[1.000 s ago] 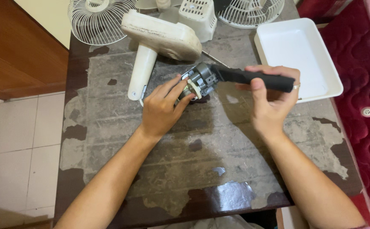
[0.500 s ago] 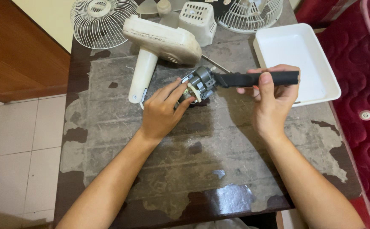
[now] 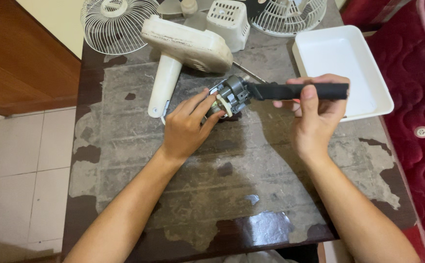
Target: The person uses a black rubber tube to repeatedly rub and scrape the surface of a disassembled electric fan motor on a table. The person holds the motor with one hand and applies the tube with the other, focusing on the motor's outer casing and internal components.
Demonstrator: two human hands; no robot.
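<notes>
Left hand (image 3: 185,127) grips the small grey motor (image 3: 229,95), fingers closed around its near side. Right hand (image 3: 314,114) is wrapped around a black tool handle (image 3: 297,91) whose tip meets the motor. Motor sits just below the cream fan body (image 3: 185,46), left of the white tray (image 3: 341,70).

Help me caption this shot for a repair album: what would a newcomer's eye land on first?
At the table's centre, the left hand steadies a small grey motor while the right hand holds a black-handled tool against it. Behind lie a cream fan housing and wire fan guards; an empty white tray sits at the right.
</notes>
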